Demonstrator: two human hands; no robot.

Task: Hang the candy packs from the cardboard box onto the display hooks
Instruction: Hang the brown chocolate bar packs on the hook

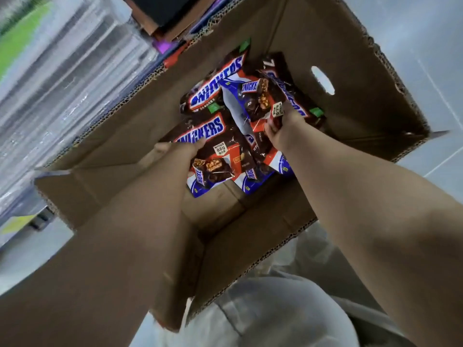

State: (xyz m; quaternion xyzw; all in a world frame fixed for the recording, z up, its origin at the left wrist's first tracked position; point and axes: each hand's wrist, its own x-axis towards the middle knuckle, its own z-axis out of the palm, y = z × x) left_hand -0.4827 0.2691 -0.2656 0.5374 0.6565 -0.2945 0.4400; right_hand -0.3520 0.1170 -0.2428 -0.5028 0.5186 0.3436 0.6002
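An open cardboard box [325,46] sits below me with several brown, red and blue Snickers candy packs inside. Both my arms reach down into it. My left hand [175,149] grips the upper edge of the nearest pack [215,156], thumb over its top. My right hand [280,126] pinches the lower corner of a tilted pack [253,98] in the middle of the pile. Another pack [215,88] lies upside down at the far left, and one more [293,91] lies at the right, partly under my right hand. No display hooks are in view.
The box has an oval handle hole [322,80] in its right wall and raised flaps all around. A blurred shelf or display [62,78] runs along the left. Grey floor [413,26] lies to the right. My light trousers [263,309] show below the box.
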